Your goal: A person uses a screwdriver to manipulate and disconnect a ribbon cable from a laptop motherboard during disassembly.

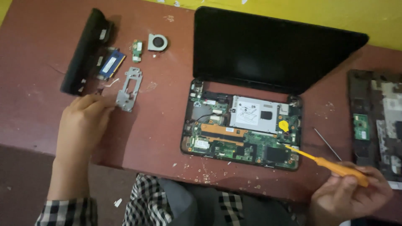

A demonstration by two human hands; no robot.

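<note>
A metal bracket (129, 88) is pinched in the left hand (81, 121) over the table (159, 125) beside other removed parts, while an orange screwdriver (331, 165), gripped by the right hand (349, 194), is aimed at the opened laptop (243, 134).

A single head-worn camera looks steeply down from the near edge of the reddish-brown tabletop (159, 134), facing its far edge by the yellow wall (377, 21), close enough to frame both forearms.
</note>
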